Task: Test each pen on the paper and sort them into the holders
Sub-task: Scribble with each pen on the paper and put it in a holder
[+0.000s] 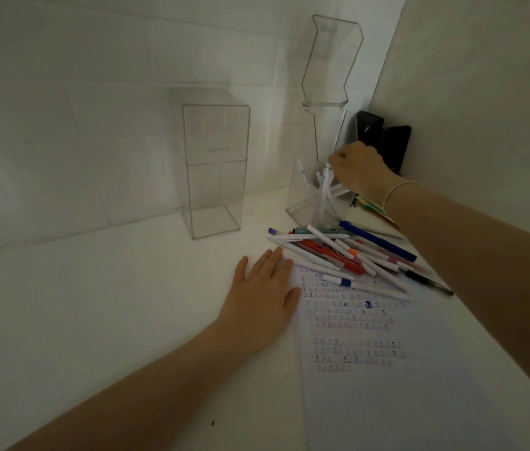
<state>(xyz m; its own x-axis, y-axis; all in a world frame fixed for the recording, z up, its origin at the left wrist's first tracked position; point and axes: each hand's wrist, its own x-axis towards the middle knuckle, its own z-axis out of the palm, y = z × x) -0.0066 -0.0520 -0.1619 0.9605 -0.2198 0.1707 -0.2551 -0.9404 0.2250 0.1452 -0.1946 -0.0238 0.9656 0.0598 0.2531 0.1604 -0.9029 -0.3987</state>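
pen at the right holder

white tiled wall (pixel 94 92) backs a white worktop (pixel 110 320) in dim light. the left hand (pixel 263 288) lies flat, fingers straight and together, palm down on the worktop with its fingertips at the left edge of the paper (pixel 387 385). the paper carries rows of small ink marks. the right hand (pixel 359 169) reaches over to the right holder (pixel 309 196), fingers curled and pinching the top of a white pen (pixel 324 190) that stands in it among a few other white pens. a thin bracelet (pixel 397 190) circles that wrist. the left holder (pixel 214 170), clear and tall, stands apart to the left with nothing visible inside. a pile of pens (pixel 348 255), white, blue, red and green, lies on the worktop between the right holder and the paper, some overlapping the paper's top edge. a black object (pixel 387 141) sits in the corner behind the right hand.
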